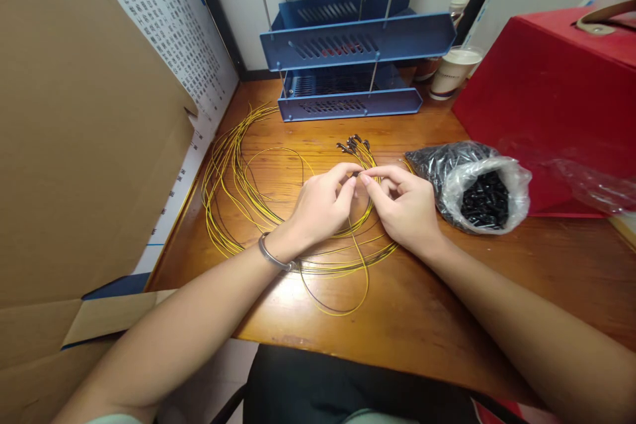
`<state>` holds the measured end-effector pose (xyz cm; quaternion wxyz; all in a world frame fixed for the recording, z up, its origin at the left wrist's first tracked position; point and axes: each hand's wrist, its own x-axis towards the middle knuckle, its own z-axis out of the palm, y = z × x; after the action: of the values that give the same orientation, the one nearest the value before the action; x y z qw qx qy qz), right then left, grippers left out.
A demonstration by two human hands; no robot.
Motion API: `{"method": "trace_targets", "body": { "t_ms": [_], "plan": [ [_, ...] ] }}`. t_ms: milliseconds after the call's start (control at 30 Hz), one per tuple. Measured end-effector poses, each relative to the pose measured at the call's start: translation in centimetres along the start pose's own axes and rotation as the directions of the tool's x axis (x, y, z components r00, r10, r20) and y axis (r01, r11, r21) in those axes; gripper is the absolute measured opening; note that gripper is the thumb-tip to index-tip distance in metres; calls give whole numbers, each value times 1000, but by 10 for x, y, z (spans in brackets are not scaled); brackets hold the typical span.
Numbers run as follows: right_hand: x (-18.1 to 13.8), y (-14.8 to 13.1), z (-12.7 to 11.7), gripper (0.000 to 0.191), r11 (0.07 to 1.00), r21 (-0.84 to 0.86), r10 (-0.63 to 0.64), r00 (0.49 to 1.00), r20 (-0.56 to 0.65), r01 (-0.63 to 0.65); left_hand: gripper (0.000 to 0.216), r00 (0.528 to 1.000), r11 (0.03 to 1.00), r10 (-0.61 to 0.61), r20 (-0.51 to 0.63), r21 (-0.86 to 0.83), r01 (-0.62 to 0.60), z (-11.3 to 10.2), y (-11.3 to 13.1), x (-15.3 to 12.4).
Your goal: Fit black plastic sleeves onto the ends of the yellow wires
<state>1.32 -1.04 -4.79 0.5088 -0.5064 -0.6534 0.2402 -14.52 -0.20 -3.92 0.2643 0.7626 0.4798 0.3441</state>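
Note:
Over the middle of the desk my left hand (328, 199) and my right hand (405, 209) meet at their fingertips. Both pinch a small black part (356, 174) that is mostly covered by the fingers; it looks like a connector at a wire's end. A thin yellow and black wire (368, 278) hangs from that spot and loops down toward me. Under and around the hands lies a large coil of yellow and black wires (218, 179). Just beyond the fingertips, several wire ends with black connectors (354, 143) are bunched together.
An open plastic bag (450, 195) full of small black pieces lies right of my right hand. Behind it stands a red box (551, 106). Blue tiered trays (348, 106) and a paper cup (453, 76) are at the back. Cardboard (89, 146) walls off the left side.

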Motion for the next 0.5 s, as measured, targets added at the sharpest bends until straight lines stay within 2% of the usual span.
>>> {"method": "trace_targets", "body": {
  "t_ms": [500],
  "plan": [
    [0,2,0,11,1000,9,11,1000,-20,-10,29,1000,1000,12,1,-12,-12,0,0,-1]
  ]
}}
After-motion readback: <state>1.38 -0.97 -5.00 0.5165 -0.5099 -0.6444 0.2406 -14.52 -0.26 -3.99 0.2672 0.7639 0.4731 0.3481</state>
